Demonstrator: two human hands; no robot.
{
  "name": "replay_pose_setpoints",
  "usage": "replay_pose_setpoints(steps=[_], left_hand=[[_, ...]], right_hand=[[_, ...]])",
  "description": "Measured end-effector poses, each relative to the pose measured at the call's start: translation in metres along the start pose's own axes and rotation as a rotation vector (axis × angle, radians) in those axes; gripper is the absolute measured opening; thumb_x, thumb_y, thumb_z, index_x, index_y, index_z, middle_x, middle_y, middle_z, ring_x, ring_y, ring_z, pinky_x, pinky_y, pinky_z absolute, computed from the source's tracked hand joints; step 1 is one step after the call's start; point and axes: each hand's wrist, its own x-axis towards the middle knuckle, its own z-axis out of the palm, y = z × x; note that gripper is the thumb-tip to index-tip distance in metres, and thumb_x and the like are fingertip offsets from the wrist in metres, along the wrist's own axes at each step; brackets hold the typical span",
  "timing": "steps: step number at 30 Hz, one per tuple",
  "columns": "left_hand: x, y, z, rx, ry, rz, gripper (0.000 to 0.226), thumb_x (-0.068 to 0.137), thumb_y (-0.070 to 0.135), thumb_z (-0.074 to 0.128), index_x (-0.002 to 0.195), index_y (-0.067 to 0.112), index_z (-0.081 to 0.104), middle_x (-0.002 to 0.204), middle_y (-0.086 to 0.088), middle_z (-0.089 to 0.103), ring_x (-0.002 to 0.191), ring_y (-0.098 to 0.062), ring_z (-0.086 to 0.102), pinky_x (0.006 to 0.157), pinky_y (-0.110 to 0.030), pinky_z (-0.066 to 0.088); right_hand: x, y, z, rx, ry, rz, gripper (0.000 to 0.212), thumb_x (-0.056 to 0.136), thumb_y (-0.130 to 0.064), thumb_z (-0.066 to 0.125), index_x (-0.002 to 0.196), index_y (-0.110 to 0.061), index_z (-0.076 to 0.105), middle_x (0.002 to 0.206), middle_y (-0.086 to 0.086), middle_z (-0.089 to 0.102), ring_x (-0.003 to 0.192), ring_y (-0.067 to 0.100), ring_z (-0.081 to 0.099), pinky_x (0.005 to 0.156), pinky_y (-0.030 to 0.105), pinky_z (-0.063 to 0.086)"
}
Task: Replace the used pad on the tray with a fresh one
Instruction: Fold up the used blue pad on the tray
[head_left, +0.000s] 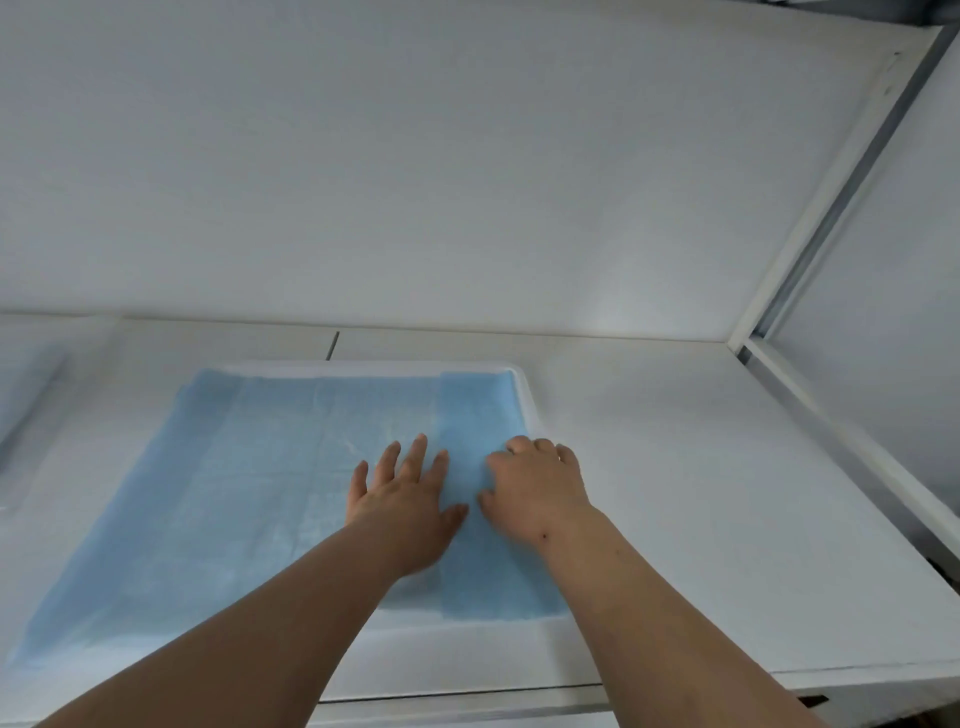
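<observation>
A light blue pad (249, 483) lies spread flat over a white tray (525, 387) on the white table. Its left part hangs past where the tray's left rim would be. My left hand (405, 499) presses flat on the pad right of its middle, fingers straight and spread. My right hand (535, 483) rests on the pad's darker right strip near the tray's right rim, its fingers bent down onto the pad at that edge. Whether they pinch the pad cannot be told.
The white table (675, 467) runs to a white wall (467, 182) behind. A white-framed panel (831, 208) stands at the right, its lower rail along the table's right side. A pale blurred object (21, 395) lies at the far left.
</observation>
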Motion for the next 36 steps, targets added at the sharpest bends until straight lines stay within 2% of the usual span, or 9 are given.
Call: replay_pose_setpoints(steps=[5, 8, 13, 20, 24, 28, 30, 32, 36], left_hand=[[-0.001, -0.030, -0.012, -0.040, 0.037, -0.127, 0.074, 0.092, 0.064, 0.033, 0.153, 0.035, 0.004, 0.163, 0.008, -0.008, 0.150, -0.020, -0.005, 0.120, -0.048, 0.002], [-0.006, -0.058, -0.023, -0.109, 0.167, -0.238, 0.069, 0.091, 0.061, 0.040, 0.151, 0.037, 0.018, 0.162, 0.009, 0.008, 0.148, -0.018, 0.007, 0.118, -0.045, 0.008], [-0.026, -0.119, -0.037, -0.278, 0.353, -0.499, 0.059, 0.089, 0.052, 0.049, 0.144, 0.035, 0.036, 0.155, 0.007, 0.029, 0.142, -0.021, 0.024, 0.113, -0.043, 0.019], [-0.067, -0.193, -0.037, -0.404, 0.341, -0.819, 0.060, 0.089, 0.037, 0.049, 0.146, 0.026, 0.035, 0.151, -0.005, 0.033, 0.137, -0.030, 0.029, 0.109, -0.046, 0.025], [-0.079, -0.225, -0.024, -0.509, 0.232, -0.844, 0.052, 0.090, 0.035, 0.050, 0.138, 0.015, 0.046, 0.138, -0.016, 0.044, 0.126, -0.038, 0.043, 0.102, -0.042, 0.038], [-0.080, -0.236, -0.026, -0.556, 0.229, -0.779, 0.028, 0.090, 0.029, 0.049, 0.095, 0.006, 0.065, 0.106, -0.018, 0.065, 0.096, -0.034, 0.059, 0.074, -0.032, 0.041], [-0.077, -0.239, -0.029, -0.625, 0.220, -0.761, 0.029, 0.092, 0.026, 0.048, 0.091, 0.003, 0.066, 0.099, -0.017, 0.066, 0.092, -0.033, 0.059, 0.073, -0.032, 0.041], [-0.075, -0.244, -0.030, -0.742, 0.209, -0.779, 0.031, 0.095, 0.024, 0.045, 0.095, 0.000, 0.064, 0.102, -0.019, 0.062, 0.096, -0.035, 0.057, 0.079, -0.035, 0.043], [-0.075, -0.246, -0.034, -1.204, 0.215, -0.851, 0.023, 0.095, 0.017, 0.051, 0.079, 0.001, 0.057, 0.084, -0.022, 0.059, 0.072, -0.031, 0.054, 0.069, -0.034, 0.042]], right_hand=[[0.007, -0.020, -0.002, -0.044, 0.025, -0.073, 0.034, 0.088, -0.036, 0.048, 0.117, -0.020, 0.060, 0.122, 0.006, 0.053, 0.116, 0.030, 0.048, 0.100, 0.042, 0.032], [0.015, -0.043, -0.006, 0.036, 0.117, -0.105, 0.032, 0.087, -0.029, 0.049, 0.113, -0.017, 0.062, 0.118, 0.007, 0.055, 0.112, 0.032, 0.048, 0.095, 0.039, 0.035], [0.026, -0.108, -0.010, 0.199, 0.093, -0.307, 0.037, 0.091, -0.034, 0.050, 0.123, -0.021, 0.061, 0.126, 0.008, 0.054, 0.119, 0.031, 0.045, 0.098, 0.040, 0.035], [0.028, -0.199, 0.006, 0.175, 0.022, -0.533, 0.043, 0.095, -0.037, 0.047, 0.130, -0.014, 0.056, 0.137, 0.009, 0.047, 0.128, 0.032, 0.039, 0.105, 0.045, 0.033], [0.031, -0.226, 0.020, 0.123, -0.031, -0.570, 0.053, 0.097, -0.046, 0.042, 0.141, -0.018, 0.044, 0.158, 0.007, 0.024, 0.144, 0.029, 0.018, 0.114, 0.046, 0.019], [0.030, -0.232, 0.042, 0.086, -0.077, -0.546, 0.057, 0.096, -0.054, 0.033, 0.147, -0.027, 0.030, 0.163, 0.003, 0.011, 0.148, 0.028, 0.008, 0.118, 0.050, 0.008], [0.029, -0.232, 0.049, 0.113, -0.071, -0.526, 0.059, 0.095, -0.055, 0.033, 0.148, -0.029, 0.027, 0.163, 0.001, 0.008, 0.149, 0.027, 0.005, 0.119, 0.050, 0.003], [0.029, -0.232, 0.050, 0.146, -0.066, -0.511, 0.059, 0.095, -0.054, 0.034, 0.148, -0.030, 0.028, 0.164, 0.000, 0.009, 0.149, 0.026, 0.005, 0.119, 0.049, 0.002], [0.028, -0.231, 0.040, 0.216, -0.051, -0.495, 0.055, 0.097, -0.054, 0.035, 0.146, -0.029, 0.034, 0.162, 0.000, 0.017, 0.148, 0.025, 0.011, 0.119, 0.046, 0.006]])
